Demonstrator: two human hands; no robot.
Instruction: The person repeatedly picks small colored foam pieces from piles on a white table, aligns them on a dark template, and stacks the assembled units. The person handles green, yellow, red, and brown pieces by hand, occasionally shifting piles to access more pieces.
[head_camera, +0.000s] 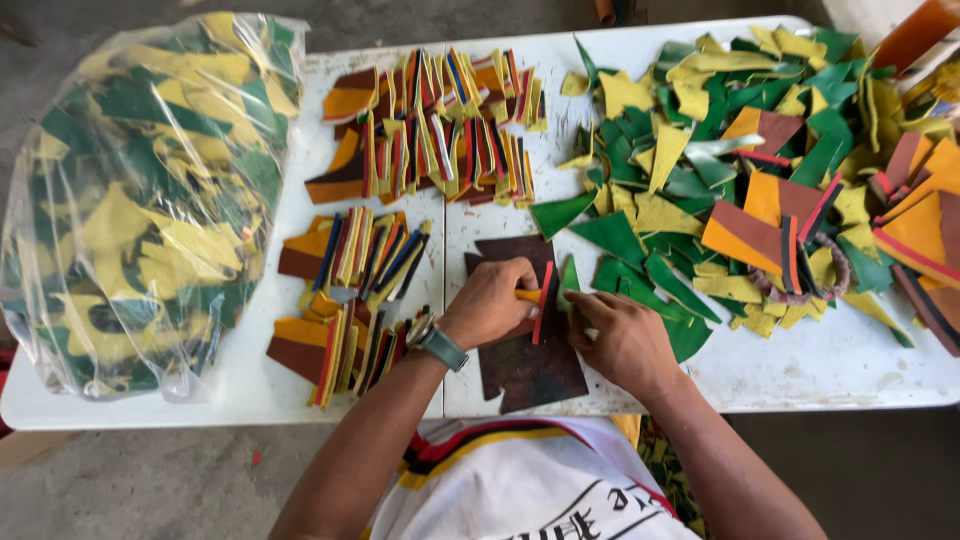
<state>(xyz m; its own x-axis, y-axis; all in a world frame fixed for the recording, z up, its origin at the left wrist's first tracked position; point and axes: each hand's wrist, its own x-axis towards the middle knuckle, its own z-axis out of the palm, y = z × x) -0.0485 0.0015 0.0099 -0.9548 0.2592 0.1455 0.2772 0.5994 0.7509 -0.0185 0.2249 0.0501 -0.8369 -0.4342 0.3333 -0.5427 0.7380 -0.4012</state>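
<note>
Nearest the person, a dark brown sheet (525, 365) lies flat on the white desk (830, 365). The left hand (490, 305), a watch (440, 345) on its wrist, has its grip pinching a thin red and orange strip (541, 300) standing on edge over the sheet. The right hand (620, 335) presses a green piece (570, 285) just beside the strip, fingers curled. Left of them lie stacked layered strips (350, 300). Farther off spreads a heap of green and yellow scraps (720, 130); a clear bag (140, 200) of scraps sits far left.
</note>
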